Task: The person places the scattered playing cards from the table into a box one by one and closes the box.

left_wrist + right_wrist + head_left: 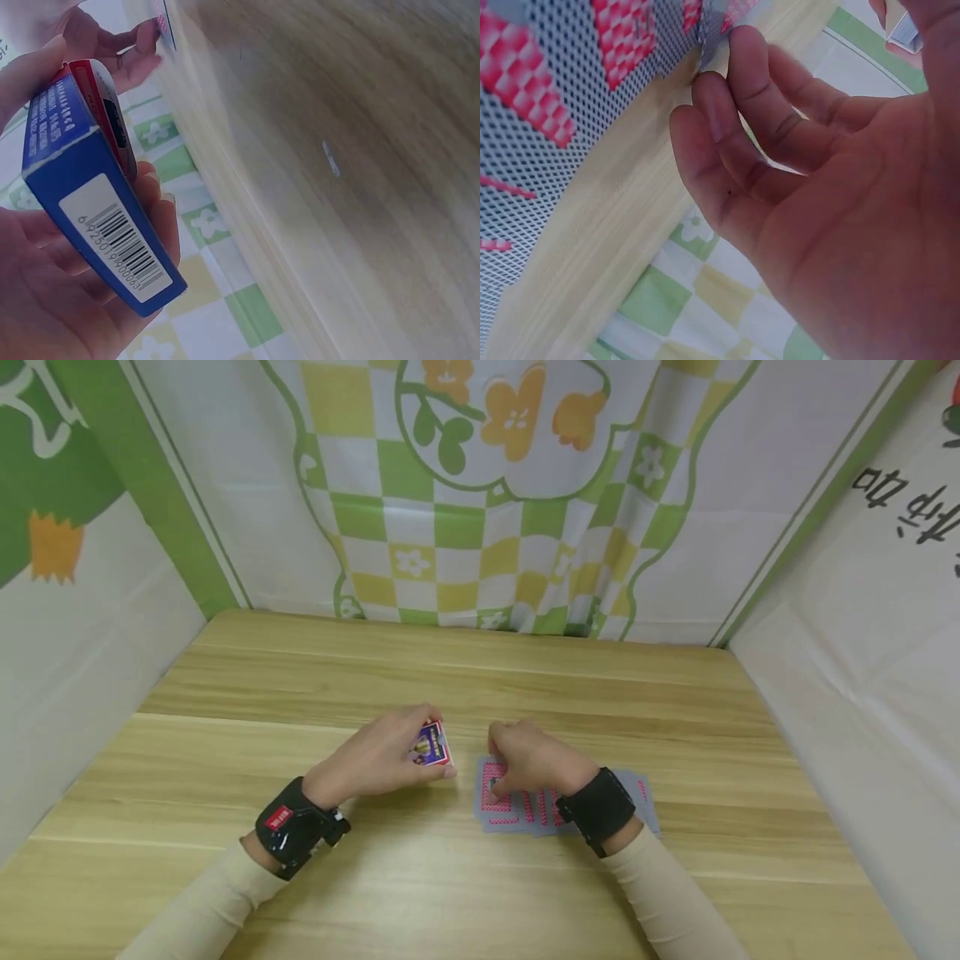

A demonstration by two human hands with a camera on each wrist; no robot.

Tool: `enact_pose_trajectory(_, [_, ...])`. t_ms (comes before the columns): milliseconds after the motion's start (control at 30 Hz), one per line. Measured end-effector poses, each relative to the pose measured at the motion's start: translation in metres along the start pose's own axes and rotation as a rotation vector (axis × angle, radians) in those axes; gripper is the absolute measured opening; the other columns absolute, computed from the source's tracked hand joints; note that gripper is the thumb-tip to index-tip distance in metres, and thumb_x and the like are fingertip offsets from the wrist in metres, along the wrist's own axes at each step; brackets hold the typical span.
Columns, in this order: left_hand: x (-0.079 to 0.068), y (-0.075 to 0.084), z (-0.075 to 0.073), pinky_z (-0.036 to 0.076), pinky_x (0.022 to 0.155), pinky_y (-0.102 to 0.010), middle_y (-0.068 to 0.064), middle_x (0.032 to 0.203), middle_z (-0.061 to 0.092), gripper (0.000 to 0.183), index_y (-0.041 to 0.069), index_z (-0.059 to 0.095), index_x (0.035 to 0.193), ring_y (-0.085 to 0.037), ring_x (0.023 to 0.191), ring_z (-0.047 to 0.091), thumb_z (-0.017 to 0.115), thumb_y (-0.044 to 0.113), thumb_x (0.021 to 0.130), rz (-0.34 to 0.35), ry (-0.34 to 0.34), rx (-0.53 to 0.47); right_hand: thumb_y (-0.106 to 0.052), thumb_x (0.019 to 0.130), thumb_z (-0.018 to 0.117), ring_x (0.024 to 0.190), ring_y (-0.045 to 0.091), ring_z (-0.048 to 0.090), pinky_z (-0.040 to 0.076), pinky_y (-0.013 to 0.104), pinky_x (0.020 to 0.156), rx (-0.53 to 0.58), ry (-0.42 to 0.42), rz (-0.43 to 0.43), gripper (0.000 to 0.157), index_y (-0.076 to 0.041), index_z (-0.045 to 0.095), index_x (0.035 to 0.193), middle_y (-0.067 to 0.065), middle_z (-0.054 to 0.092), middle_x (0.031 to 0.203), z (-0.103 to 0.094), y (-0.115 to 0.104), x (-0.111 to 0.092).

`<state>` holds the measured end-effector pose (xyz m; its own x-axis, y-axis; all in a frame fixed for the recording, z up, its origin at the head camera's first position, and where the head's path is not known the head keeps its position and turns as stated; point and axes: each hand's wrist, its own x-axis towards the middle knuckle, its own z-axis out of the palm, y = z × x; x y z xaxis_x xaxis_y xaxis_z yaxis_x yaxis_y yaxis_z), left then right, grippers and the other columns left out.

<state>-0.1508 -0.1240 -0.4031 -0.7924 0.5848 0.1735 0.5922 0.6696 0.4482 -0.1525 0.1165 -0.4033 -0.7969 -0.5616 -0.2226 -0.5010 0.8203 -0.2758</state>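
Observation:
In the head view my left hand (pixel 382 752) grips a small playing-card box (pixel 431 745) with a purple-blue picture and red edge. The left wrist view shows the box's blue end with a white barcode label (pixel 116 238), fingers and thumb around its sides. To the right, a spread row of playing cards (pixel 525 814) lies on the table, red-and-grey patterned backs up. My right hand (pixel 536 760) is at the row's left end, thumb over the top card and curled fingertips (pixel 712 105) at the far edge. The thumb is hidden in the right wrist view.
The wooden table (pixel 360 677) runs back to a green, yellow and white checked cloth (pixel 480 543). White cloth walls (pixel 847 635) stand on both sides. Black camera bands (pixel 600 810) are strapped round both wrists.

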Motion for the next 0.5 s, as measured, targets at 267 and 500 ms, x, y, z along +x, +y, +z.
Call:
enact_pose_trajectory(267, [-0.001, -0.001, 0.004, 0.047, 0.052, -0.027, 0.005, 0.082, 0.055, 0.07, 0.009, 0.052, 0.118, -0.007, 0.067, 0.051, 0.072, 0.058, 0.072, -0.014, -0.021, -0.014, -0.048, 0.064, 0.082, 0.086, 0.024, 0.039, 0.041, 0.036, 0.069, -0.059, -0.004, 0.028, 0.055, -0.008, 0.053, 0.087, 0.005, 0.044, 0.087, 0.0, 0.002, 0.0])
enact_pose_trajectory(500, [0.0, 0.0, 0.003, 0.048, 0.054, -0.026, 0.006, 0.084, 0.054, 0.071, 0.007, 0.051, 0.121, -0.006, 0.068, 0.052, 0.072, 0.055, 0.073, 0.001, -0.015, -0.011, -0.016, 0.087, 0.069, 0.055, 0.017, 0.053, 0.04, 0.025, 0.047, 0.388, 0.041, -0.126, 0.024, -0.006, 0.048, 0.093, 0.002, 0.052, 0.072, -0.017, 0.01, -0.007])
